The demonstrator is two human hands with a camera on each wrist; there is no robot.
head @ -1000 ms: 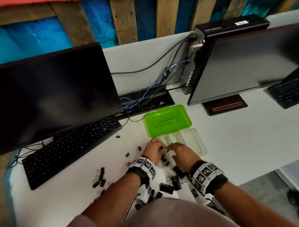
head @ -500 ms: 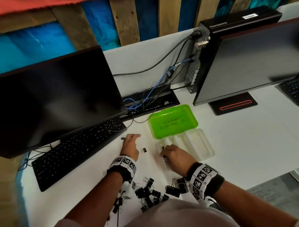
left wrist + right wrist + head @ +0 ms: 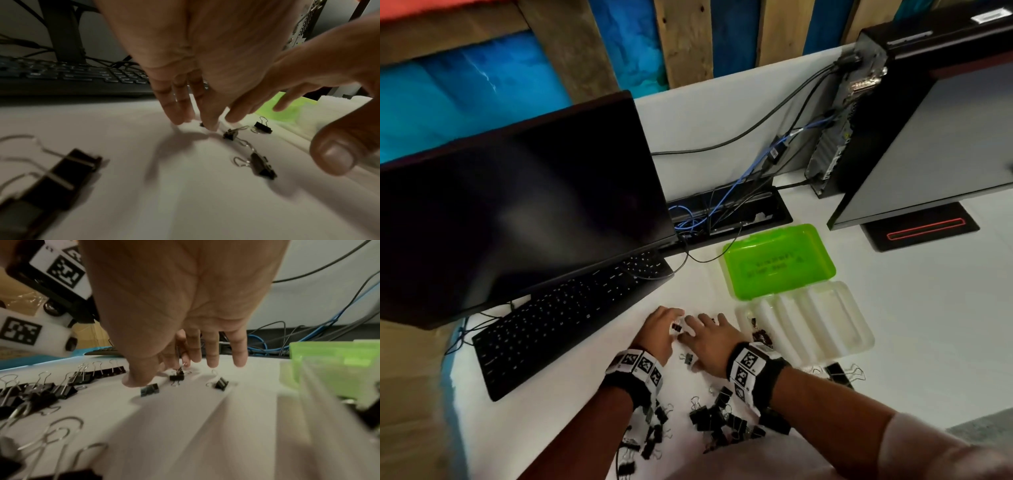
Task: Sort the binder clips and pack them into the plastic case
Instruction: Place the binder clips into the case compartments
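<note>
The plastic case lies open, its green lid behind the clear ribbed tray. A few small black clips sit in the tray's left end. My left hand and right hand hover side by side just left of the tray, fingers straight and pointing down at the table. Small binder clips lie loose under and between the fingertips. The left fingertips touch the table beside one tiny clip. Neither hand holds anything.
A heap of larger black clips lies close to my body, with more under my left forearm and big ones in front of the tray. A keyboard and monitor stand on the left, cables behind.
My right hand has moved left, away from the tray. My left hand has drawn in next to it, and both now hover over the small loose clips.
</note>
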